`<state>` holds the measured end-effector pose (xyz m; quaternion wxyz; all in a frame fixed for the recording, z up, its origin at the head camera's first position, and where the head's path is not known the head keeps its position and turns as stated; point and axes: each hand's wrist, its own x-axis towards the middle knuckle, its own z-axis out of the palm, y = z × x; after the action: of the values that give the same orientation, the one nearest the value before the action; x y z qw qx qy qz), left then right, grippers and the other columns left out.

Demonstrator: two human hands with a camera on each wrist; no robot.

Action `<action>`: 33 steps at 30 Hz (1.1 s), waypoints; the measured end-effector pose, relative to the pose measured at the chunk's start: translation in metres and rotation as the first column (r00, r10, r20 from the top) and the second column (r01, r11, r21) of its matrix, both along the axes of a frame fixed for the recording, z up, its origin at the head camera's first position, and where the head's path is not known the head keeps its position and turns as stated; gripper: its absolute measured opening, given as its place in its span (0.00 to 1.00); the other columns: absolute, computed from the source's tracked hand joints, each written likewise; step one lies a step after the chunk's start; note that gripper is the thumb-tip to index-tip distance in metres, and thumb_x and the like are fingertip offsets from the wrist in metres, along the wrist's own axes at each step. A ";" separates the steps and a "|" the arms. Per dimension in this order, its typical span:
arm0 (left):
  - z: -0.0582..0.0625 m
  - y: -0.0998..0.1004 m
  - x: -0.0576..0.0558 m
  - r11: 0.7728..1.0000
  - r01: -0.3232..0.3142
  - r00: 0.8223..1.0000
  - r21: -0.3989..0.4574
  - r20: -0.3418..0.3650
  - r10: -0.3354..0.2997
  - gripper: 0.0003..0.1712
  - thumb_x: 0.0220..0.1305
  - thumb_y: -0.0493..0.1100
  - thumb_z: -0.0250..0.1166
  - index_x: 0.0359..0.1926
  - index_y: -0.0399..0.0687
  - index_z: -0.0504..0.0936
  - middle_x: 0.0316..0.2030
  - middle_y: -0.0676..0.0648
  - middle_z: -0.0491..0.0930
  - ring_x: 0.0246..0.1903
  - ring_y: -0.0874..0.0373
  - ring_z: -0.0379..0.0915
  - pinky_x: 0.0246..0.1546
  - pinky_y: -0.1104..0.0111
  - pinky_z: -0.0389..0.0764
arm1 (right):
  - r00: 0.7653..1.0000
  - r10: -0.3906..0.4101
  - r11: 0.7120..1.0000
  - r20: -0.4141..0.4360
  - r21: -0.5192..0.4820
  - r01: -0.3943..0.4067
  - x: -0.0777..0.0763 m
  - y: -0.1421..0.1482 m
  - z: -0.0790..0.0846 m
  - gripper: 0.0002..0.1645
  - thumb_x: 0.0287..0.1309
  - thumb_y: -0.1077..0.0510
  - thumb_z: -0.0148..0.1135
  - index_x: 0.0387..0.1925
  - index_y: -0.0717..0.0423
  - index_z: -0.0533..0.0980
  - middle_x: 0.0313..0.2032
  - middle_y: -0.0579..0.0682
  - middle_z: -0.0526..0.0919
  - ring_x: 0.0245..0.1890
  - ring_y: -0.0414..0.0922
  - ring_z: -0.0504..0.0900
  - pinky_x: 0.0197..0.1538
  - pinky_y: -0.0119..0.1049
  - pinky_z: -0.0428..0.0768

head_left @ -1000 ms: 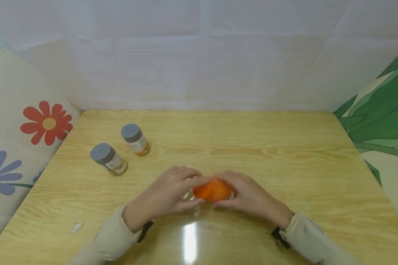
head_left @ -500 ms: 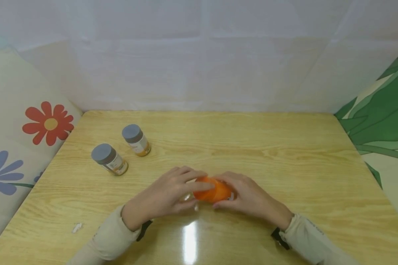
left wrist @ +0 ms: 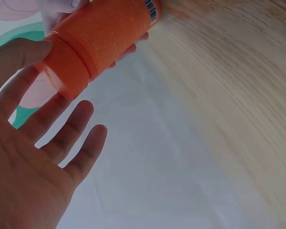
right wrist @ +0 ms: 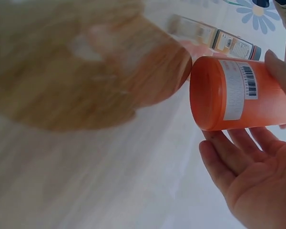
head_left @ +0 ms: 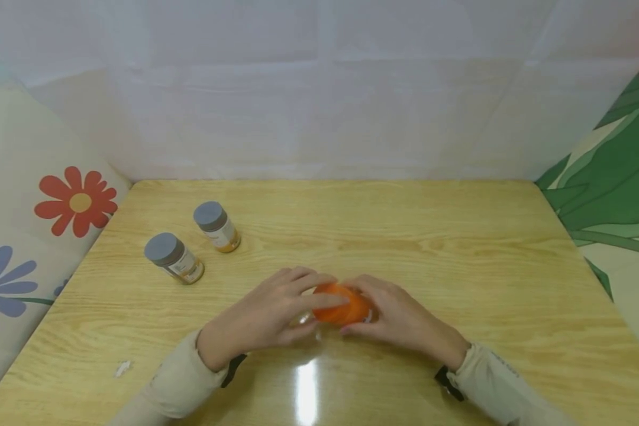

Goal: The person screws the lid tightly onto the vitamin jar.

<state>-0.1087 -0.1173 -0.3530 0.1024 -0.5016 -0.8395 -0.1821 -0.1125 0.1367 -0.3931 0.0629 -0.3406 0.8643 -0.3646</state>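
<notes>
An orange plastic bottle [head_left: 358,309] with an orange screw cap [left wrist: 63,67] is held on its side, cap to the left, in the head view. At the cap end, my left hand [head_left: 274,307] pinches the cap between thumb and index finger; its other fingers are spread in the left wrist view. My right hand [head_left: 399,313] grips the body, thumb on one side and fingers [right wrist: 236,155] on the other. A white barcode label [right wrist: 238,88] shows near the base. Whether the bottle touches the table is unclear.
Two jars with grey lids, a nearer jar [head_left: 174,258] and a farther jar [head_left: 217,227], stand upright at the left of the wooden table [head_left: 431,236]. A small white scrap [head_left: 122,368] lies at the front left. A white sheet [head_left: 319,106] hangs behind.
The left fingers have shifted a little around the cap, with the index finger reaching farther over it and the thumb slightly back. The right hand and both jars stay in place.
</notes>
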 end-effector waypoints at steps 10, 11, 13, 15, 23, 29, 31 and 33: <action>0.001 0.006 -0.005 1.000 0.005 1.000 0.006 0.000 -0.005 0.31 0.56 0.45 0.72 0.62 0.58 0.77 0.60 0.52 0.79 0.57 0.56 0.74 0.59 0.61 0.77 | 0.999 0.000 1.000 0.046 0.001 0.000 -0.005 -0.003 0.001 0.43 0.48 0.42 0.75 0.64 0.49 0.71 0.57 0.44 0.82 0.53 0.40 0.82 0.58 0.44 0.81; 0.002 0.006 -0.005 1.000 0.001 1.000 0.002 0.004 -0.001 0.31 0.57 0.45 0.72 0.62 0.58 0.77 0.60 0.52 0.79 0.57 0.56 0.74 0.59 0.61 0.77 | 0.999 0.001 1.000 0.049 0.002 -0.001 -0.005 -0.003 0.001 0.43 0.48 0.41 0.75 0.64 0.50 0.71 0.57 0.46 0.82 0.54 0.42 0.83 0.59 0.46 0.81; 0.003 0.008 -0.005 1.000 -0.003 1.000 0.000 0.011 0.003 0.31 0.57 0.45 0.71 0.63 0.57 0.77 0.60 0.52 0.79 0.57 0.56 0.74 0.59 0.60 0.77 | 0.998 -0.005 1.000 0.055 0.010 0.004 -0.006 -0.004 0.000 0.45 0.48 0.39 0.74 0.65 0.51 0.71 0.57 0.48 0.83 0.54 0.45 0.83 0.60 0.48 0.80; 0.003 0.009 -0.005 1.000 -0.003 1.000 -0.003 0.014 0.003 0.31 0.57 0.45 0.71 0.63 0.57 0.77 0.60 0.52 0.79 0.57 0.56 0.74 0.59 0.61 0.77 | 0.998 -0.010 1.000 0.065 0.018 0.009 -0.007 -0.005 0.000 0.47 0.47 0.37 0.73 0.65 0.52 0.70 0.57 0.50 0.83 0.54 0.46 0.83 0.60 0.50 0.80; 0.001 0.012 -0.006 0.999 0.000 1.000 -0.033 0.029 0.001 0.30 0.61 0.46 0.68 0.65 0.55 0.76 0.62 0.52 0.78 0.60 0.55 0.74 0.61 0.59 0.76 | 0.994 0.002 1.000 0.105 0.005 -0.003 -0.006 -0.007 -0.002 0.48 0.44 0.43 0.77 0.67 0.45 0.68 0.58 0.44 0.82 0.56 0.41 0.81 0.63 0.46 0.78; 0.002 0.011 -0.007 0.999 -0.019 0.999 -0.034 0.047 0.021 0.32 0.62 0.49 0.68 0.67 0.55 0.72 0.64 0.48 0.76 0.64 0.53 0.71 0.63 0.56 0.75 | 0.992 0.011 1.000 0.123 0.005 -0.012 -0.007 -0.005 -0.001 0.48 0.45 0.42 0.77 0.68 0.43 0.67 0.62 0.42 0.78 0.60 0.41 0.78 0.66 0.49 0.74; 0.003 0.010 -0.007 0.999 -0.031 0.998 -0.025 0.046 0.032 0.34 0.62 0.51 0.68 0.68 0.55 0.71 0.65 0.47 0.75 0.65 0.52 0.70 0.64 0.55 0.73 | 0.990 0.002 1.000 0.142 0.015 -0.004 -0.008 -0.002 0.000 0.48 0.43 0.42 0.78 0.67 0.42 0.68 0.62 0.41 0.78 0.62 0.42 0.77 0.68 0.51 0.72; 0.004 0.009 -0.008 0.999 -0.043 0.999 -0.012 0.032 0.044 0.34 0.62 0.53 0.68 0.68 0.54 0.71 0.66 0.45 0.74 0.66 0.50 0.69 0.66 0.54 0.72 | 0.991 -0.013 0.999 0.137 0.033 0.009 -0.010 0.002 0.002 0.50 0.41 0.43 0.79 0.67 0.42 0.68 0.64 0.43 0.76 0.64 0.45 0.75 0.69 0.53 0.70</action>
<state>-0.1172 -0.1087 -0.3489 0.0901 -0.4808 -0.8527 -0.1831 -0.1225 0.1386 -0.3914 0.1255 -0.3089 0.8658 -0.3732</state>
